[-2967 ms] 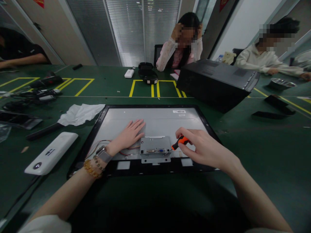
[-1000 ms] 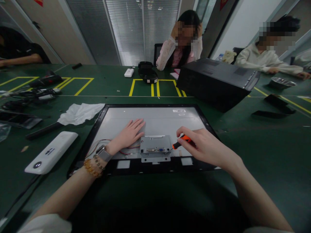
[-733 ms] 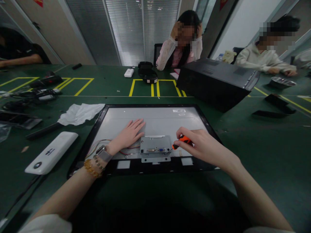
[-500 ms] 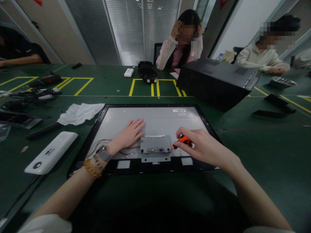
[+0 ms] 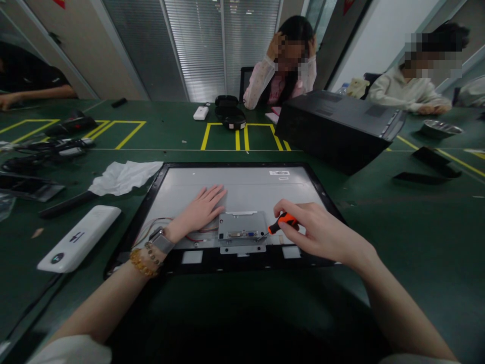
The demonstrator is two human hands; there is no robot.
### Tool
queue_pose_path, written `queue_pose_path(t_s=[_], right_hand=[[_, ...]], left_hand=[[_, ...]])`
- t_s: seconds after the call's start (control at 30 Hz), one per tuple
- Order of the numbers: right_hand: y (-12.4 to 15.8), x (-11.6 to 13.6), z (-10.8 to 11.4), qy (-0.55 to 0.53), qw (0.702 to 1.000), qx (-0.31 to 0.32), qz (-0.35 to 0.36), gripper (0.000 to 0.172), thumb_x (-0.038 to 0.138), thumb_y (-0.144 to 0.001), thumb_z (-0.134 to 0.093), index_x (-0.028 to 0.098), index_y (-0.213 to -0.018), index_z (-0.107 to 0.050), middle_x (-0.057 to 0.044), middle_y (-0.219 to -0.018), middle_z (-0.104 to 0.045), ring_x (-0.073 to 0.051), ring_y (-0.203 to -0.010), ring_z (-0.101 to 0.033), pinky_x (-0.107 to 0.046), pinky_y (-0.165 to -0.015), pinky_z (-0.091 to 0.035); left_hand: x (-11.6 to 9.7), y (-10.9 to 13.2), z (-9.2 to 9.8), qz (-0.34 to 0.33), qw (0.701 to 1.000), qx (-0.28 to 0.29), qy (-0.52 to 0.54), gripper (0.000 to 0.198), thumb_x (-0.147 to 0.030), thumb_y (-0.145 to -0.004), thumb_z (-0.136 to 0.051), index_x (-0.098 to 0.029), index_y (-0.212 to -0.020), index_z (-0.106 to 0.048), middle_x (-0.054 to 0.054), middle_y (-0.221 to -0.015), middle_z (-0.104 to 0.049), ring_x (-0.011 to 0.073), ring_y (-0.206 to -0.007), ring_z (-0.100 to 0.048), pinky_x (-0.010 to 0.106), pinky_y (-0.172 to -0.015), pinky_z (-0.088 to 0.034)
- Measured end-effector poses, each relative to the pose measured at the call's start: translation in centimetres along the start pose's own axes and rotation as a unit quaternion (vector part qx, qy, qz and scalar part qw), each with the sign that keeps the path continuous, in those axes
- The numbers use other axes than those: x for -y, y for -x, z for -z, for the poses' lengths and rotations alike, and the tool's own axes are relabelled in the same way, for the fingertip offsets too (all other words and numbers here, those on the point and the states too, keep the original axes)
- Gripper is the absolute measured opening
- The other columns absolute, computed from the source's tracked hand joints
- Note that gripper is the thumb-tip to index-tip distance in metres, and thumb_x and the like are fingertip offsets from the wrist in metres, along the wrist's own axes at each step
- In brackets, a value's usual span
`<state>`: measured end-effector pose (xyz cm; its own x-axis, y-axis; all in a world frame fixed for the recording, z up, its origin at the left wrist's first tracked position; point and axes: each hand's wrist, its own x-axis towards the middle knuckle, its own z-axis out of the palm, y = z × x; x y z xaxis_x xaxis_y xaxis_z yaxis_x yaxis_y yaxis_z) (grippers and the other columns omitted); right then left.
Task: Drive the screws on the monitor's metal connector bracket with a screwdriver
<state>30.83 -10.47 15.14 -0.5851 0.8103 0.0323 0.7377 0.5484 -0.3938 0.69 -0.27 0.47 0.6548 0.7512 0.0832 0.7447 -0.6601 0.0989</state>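
Note:
An opened monitor panel lies flat on the green table, its metal back up inside a black frame. My left hand rests flat on that metal, fingers stretched out, left of a metal bracket box with blue and white video ports. Thin wires run under and beside the left wrist. In my right hand is an orange and black screwdriver, held by its handle. Its thin shaft points down left to the lower right corner of the box, near the ports. Whether the tip sits in a screw cannot be made out.
A large black casing stands tilted behind the panel. On the left lie a white power bank with a cable, a crumpled white cloth and tangled black cables. A metal bowl is far right. Several people sit around the table.
My right fingers have shifted slightly on the screwdriver handle, which shows more of its black part. The left hand stays put. At the far left, a person's arm has moved.

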Motion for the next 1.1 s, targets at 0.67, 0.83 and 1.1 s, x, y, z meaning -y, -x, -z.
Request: queue_pose_path(t_s=[0.67,0.83,1.1], right_hand=[[-0.07,0.04,-0.20,-0.006,1.000,-0.021,-0.005,0.007,0.027,-0.095,-0.047,0.021,-0.098,-0.051,-0.003,-0.083,-0.066,-0.018,-0.072,-0.061,-0.031,-0.067,-0.044],[-0.05,0.02,-0.05,-0.031,0.999,-0.016,0.006,0.006,0.017,-0.087,-0.050,0.021,-0.091,-0.048,-0.002,-0.086,-0.061,-0.018,-0.076,-0.058,-0.031,-0.070,-0.043],[0.17,-0.09,0.49,-0.049,0.998,0.008,0.025,0.013,0.017,-0.085,-0.040,0.019,-0.095,-0.048,-0.006,-0.090,-0.057,-0.021,-0.079,-0.052,-0.037,-0.075,-0.042]], left_hand=[[-0.07,0.04,0.11,0.003,1.000,0.005,-0.005,0.058,-0.050,-0.104,-0.023,-0.017,-0.151,-0.030,0.010,-0.159,-0.024,0.0258,-0.146,-0.020,0.046,-0.118,-0.016],[0.08,0.02,0.01,0.002,1.000,0.000,-0.003,0.057,-0.050,-0.104,-0.024,-0.019,-0.151,-0.029,0.009,-0.159,-0.023,0.0258,-0.146,-0.020,0.046,-0.118,-0.016],[0.09,0.02,-0.08,0.002,1.000,-0.002,0.002,0.057,-0.050,-0.104,-0.024,-0.017,-0.151,-0.031,0.010,-0.159,-0.024,0.0258,-0.146,-0.020,0.046,-0.118,-0.015]])
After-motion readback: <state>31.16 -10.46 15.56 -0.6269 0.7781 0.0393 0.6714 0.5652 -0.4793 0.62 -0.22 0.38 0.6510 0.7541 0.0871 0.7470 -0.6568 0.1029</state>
